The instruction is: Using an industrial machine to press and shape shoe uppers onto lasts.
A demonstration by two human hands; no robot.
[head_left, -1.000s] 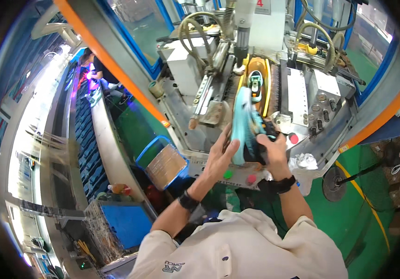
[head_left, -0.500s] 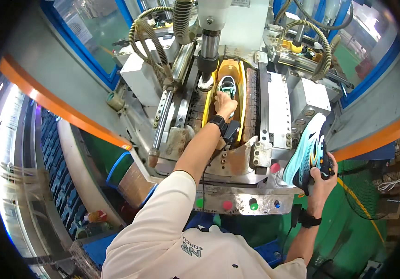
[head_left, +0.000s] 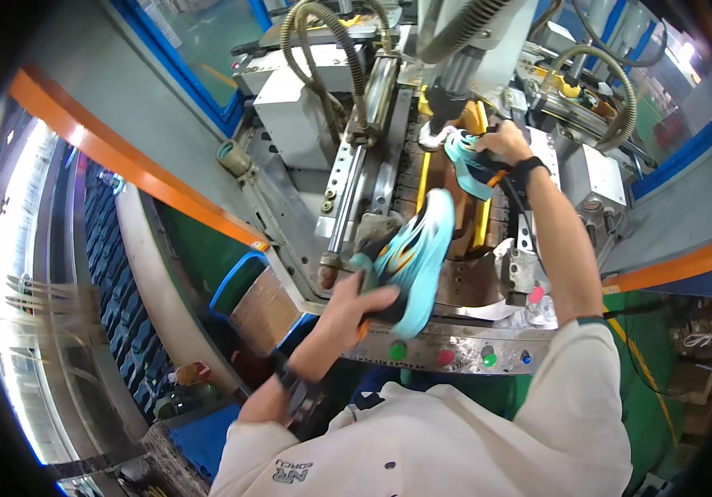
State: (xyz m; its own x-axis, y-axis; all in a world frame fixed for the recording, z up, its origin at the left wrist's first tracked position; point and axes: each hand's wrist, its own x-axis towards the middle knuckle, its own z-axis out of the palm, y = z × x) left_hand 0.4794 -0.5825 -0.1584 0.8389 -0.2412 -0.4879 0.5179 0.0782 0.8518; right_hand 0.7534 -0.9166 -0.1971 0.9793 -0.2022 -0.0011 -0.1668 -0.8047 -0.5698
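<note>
My left hand (head_left: pixel 341 313), slightly blurred, grips a running shoe (head_left: pixel 424 261) by its dark heel end. That shoe is teal and white with orange streaks, and it is tilted in front of the machine's near edge. Farther off, my right hand (head_left: pixel 507 145) holds a second teal and dark running shoe (head_left: pixel 465 159) with fingers wrapped around its dark part. This second shoe is over the yellow-edged trough (head_left: pixel 480 224) of the press, close to the dark press rod (head_left: pixel 455 79) with a white tip. My fingers hide part of each shoe.
A metal rod (head_left: pixel 348 211) and a grey-white box (head_left: pixel 298 112) flank the trough on the left; another box (head_left: pixel 592 178) stands right. Coloured buttons line the front panel (head_left: pixel 455 352). Orange-edged guards (head_left: pixel 149 166) curve at both sides. A dark cable hangs near my right wrist.
My left hand has drawn back from the trough toward me with a shoe in it. My right hand has carried its shoe from the right side to the trough. The view has shifted.
</note>
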